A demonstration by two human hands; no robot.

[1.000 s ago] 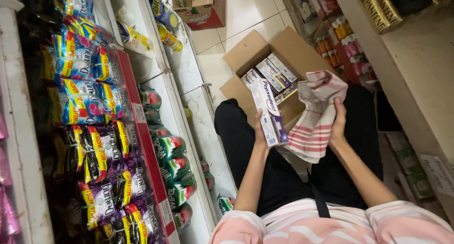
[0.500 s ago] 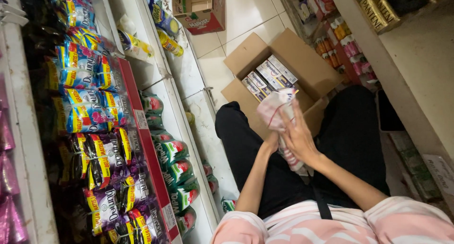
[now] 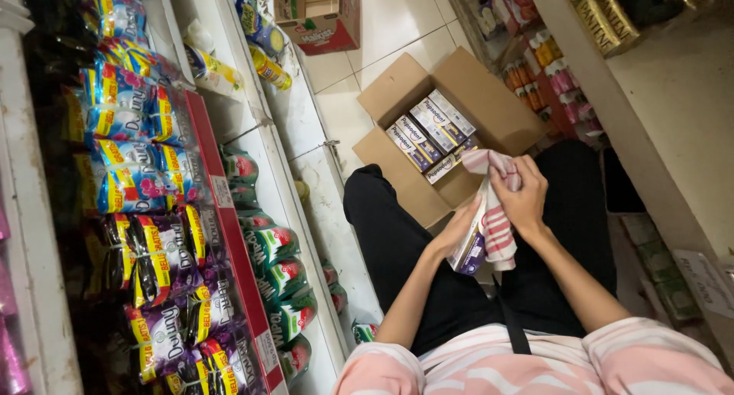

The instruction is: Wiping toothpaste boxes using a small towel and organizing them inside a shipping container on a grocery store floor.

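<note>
Compared to half a second back, both hands are sitting a bit lower and closer to the lap now, and the striped cloth [image 3: 495,211] is bunched more over the top of the box instead of hiding it completely. The left hand [image 3: 459,228] is gripping a long white-and-purple carton [image 3: 468,251] from underneath, its grip clenched around the carton's lower end. The right hand [image 3: 523,194] is pressing the red-and-white cloth down against that same carton, fingers curled and clenched on the fabric. All of this is happening just above the person's black trousers [image 3: 405,242], right in front of an open cardboard box [image 3: 489,108] that's sitting on the tiled floor [image 3: 397,20]. Inside that box, more cartons [image 3: 428,131] of the same kind are lying flat, side by side. On the left side the shelves [image 3: 287,127] are holding rows of colourful refill pouches [image 3: 126,173] up top and green packs [image 3: 279,276] lower down. A second, smaller cardboard box [image 3: 317,13] is sitting further off on the floor. The pink striped sleeves [image 3: 650,357] are showing at the bottom edge.
</note>
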